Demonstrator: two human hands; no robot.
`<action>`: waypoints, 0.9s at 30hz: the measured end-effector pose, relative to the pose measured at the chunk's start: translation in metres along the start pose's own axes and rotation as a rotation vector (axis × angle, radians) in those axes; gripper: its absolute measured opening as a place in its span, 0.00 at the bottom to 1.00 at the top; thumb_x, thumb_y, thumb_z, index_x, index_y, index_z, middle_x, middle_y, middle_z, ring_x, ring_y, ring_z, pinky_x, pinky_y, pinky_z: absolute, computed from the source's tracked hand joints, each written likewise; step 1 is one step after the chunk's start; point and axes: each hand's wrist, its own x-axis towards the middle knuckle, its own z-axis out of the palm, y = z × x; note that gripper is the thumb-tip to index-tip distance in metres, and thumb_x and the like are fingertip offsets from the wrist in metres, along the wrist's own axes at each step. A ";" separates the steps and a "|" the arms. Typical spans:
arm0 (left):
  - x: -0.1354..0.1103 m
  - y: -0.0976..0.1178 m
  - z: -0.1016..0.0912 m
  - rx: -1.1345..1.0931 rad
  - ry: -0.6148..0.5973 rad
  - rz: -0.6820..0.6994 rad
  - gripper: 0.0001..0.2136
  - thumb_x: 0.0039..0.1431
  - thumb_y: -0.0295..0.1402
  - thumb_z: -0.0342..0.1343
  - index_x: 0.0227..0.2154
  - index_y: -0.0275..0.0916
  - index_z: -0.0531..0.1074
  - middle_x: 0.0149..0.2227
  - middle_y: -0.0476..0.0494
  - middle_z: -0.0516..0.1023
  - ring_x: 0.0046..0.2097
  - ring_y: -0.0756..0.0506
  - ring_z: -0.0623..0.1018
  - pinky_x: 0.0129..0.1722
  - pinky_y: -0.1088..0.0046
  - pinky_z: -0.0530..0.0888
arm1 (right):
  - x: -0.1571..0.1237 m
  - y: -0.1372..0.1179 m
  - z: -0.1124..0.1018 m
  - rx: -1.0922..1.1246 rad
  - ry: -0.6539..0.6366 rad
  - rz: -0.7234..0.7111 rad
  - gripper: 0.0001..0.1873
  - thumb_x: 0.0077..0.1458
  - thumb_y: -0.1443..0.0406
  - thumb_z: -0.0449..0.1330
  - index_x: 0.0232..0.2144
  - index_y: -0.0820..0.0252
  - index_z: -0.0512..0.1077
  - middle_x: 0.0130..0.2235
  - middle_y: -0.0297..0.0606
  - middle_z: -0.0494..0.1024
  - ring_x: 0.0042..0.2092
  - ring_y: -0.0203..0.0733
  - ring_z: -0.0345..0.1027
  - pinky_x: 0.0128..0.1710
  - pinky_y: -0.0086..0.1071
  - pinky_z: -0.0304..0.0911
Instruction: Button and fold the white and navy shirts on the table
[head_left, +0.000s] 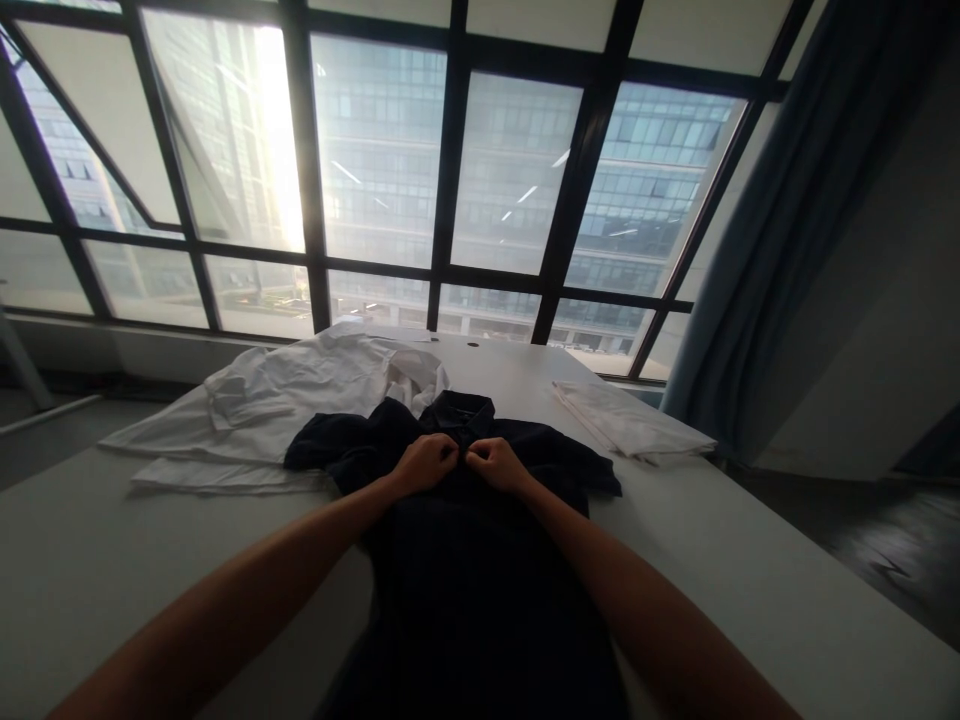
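Observation:
A dark short-sleeved shirt [555, 450] lies spread on the white table [697, 540], its collar pointing away from me and its sleeves out to both sides. Just below the collar, my left hand [429, 462] is closed in a pinch on the left side of the shirt's front opening. Close beside it, my right hand [495, 463] pinches the right side of the front. A small gap separates the two hands. Whether a button sits between the fingers is too dark and small to make out.
Crumpled white shirts [322, 370] lie to the left, touching the dark sleeve. A folded white garment [634, 420] rests by the right edge. Beyond the table's far end stand tall windows [382, 150], with a blue curtain [780, 220] at the right.

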 end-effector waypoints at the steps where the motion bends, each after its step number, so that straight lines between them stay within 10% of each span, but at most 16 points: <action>1: 0.000 0.000 0.000 0.000 0.004 0.009 0.10 0.58 0.34 0.54 0.38 0.39 0.78 0.37 0.45 0.81 0.36 0.46 0.78 0.35 0.75 0.69 | 0.000 0.000 0.000 -0.009 0.010 0.006 0.10 0.48 0.63 0.55 0.22 0.63 0.72 0.23 0.32 0.72 0.25 0.34 0.60 0.27 0.26 0.55; 14: 0.003 -0.014 0.007 0.010 -0.065 0.138 0.09 0.56 0.31 0.51 0.28 0.36 0.76 0.28 0.47 0.77 0.29 0.50 0.73 0.28 0.76 0.63 | -0.007 -0.008 0.004 -0.453 0.015 -0.224 0.08 0.52 0.70 0.56 0.22 0.61 0.71 0.27 0.36 0.74 0.28 0.35 0.64 0.30 0.27 0.53; 21: 0.002 -0.011 0.008 -0.054 0.006 -0.055 0.10 0.56 0.36 0.54 0.32 0.37 0.77 0.28 0.47 0.78 0.30 0.48 0.75 0.28 0.76 0.64 | -0.011 -0.009 0.009 -0.307 0.185 -0.198 0.06 0.52 0.68 0.56 0.27 0.61 0.73 0.27 0.36 0.75 0.29 0.37 0.66 0.31 0.28 0.56; 27: 0.002 -0.010 0.009 -0.051 0.082 0.107 0.07 0.57 0.30 0.52 0.30 0.37 0.75 0.33 0.46 0.77 0.33 0.49 0.73 0.31 0.76 0.65 | -0.003 0.000 0.010 -0.180 0.208 -0.139 0.09 0.51 0.67 0.54 0.26 0.62 0.74 0.24 0.34 0.73 0.26 0.35 0.64 0.29 0.28 0.56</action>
